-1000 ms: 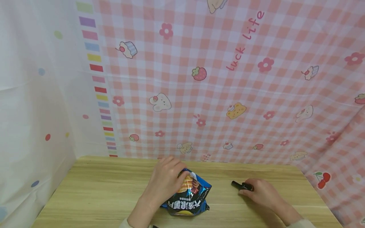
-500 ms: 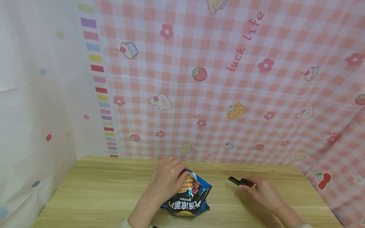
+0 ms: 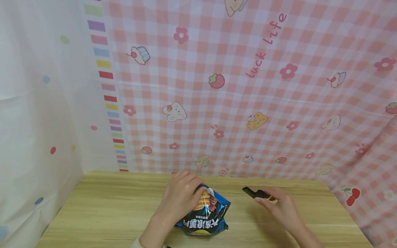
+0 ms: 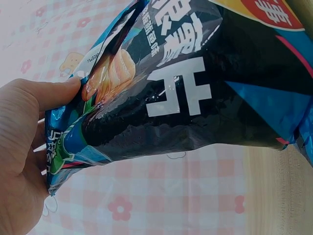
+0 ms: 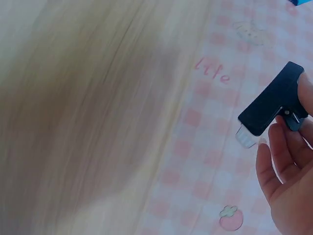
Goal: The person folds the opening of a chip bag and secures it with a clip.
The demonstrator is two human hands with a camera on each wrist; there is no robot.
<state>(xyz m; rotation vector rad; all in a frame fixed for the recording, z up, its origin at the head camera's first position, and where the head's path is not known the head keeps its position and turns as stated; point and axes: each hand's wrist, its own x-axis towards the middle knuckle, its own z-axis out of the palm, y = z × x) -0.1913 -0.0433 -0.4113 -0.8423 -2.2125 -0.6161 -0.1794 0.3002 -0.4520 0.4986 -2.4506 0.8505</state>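
A blue and black bag of potato chips is on the wooden table, its printing upside down in the head view. My left hand grips the bag's top edge; in the left wrist view the thumb lies on the front, with the other fingers behind. To the right, above the table, my right hand pinches a black clip by its handles. The right wrist view shows the clip between thumb and fingers, its wide flat mouth pointing away from the palm and apart from the bag.
The wooden table ends at a pink checked cloth hanging at the back. White cloth with dots hangs on the left. A small dark object shows at the bottom edge by the left wrist.
My right hand has moved left with the clip, nearer the bag, and turned so more of the clip's mouth shows. The left hand and the bag have stayed in place.
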